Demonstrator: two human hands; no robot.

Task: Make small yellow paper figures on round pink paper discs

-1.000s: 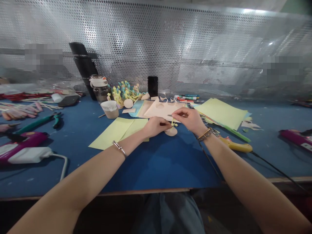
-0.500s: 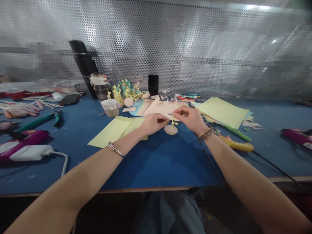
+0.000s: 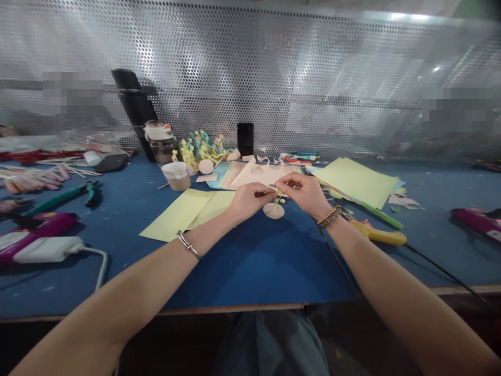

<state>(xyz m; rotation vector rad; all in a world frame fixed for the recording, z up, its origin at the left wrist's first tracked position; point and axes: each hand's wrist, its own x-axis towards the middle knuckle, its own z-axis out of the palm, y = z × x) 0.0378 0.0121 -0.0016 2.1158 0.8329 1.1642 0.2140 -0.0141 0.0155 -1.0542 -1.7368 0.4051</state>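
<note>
A small yellow-green paper piece (image 3: 279, 197) stands on a pale round disc (image 3: 273, 211) on the blue table. My left hand (image 3: 252, 200) is closed in a pinch at the left of the upper part of this piece; what its fingertips hold is too small to name. From the right, my right hand (image 3: 303, 192) pinches at the top of the same piece, with a thin dark-tipped item, perhaps tweezers, by its fingertips. The two hands' fingertips are almost touching. Yellow-green sheets (image 3: 178, 211) lie under and left of my left wrist.
Behind the hands lie pink sheets (image 3: 266, 175), a black phone (image 3: 245, 139) and finished-looking paper sprigs (image 3: 201, 149). A paper cup (image 3: 177, 176) and a bottle (image 3: 159, 143) stand left. At right are a yellow-handled tool (image 3: 381, 234), a green knife (image 3: 378, 213) and yellow sheets (image 3: 358, 180).
My left hand has moved slightly right, closer to my right fingertips and the yellow-green piece. My right hand has hardly moved.
</note>
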